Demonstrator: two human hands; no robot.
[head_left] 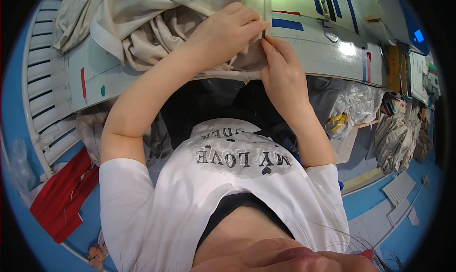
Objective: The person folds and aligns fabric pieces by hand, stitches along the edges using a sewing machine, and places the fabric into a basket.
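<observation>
Head view centres on the cream, soft woven cloth (156,15), which lies heaped in loose folds on the tabletop's left and middle, its straight right-hand edge running away from the wearer. The left hand (230,27) bends over that edge with its fingertips pinched on it; the right hand (285,70) meets it from the near side, thumb and forefinger apparently closed on the same edge. The fingertips nearly touch, so one grip could crowd the other and let the layers slip out of line. Bunched folds beside the left wrist could drag the edge crooked, and the cloth reaching the near rim could slide off under its own weight.

Rightward, the pale grey-green tabletop (327,63) offers sideways room, marked by a flat blue tape strip (287,24); farther off, a rounded shiny metal plate (331,33) could snag cloth pulled that way. Leftward, room narrows toward the white slatted rack (40,89), where trailing cloth could catch between slats.
</observation>
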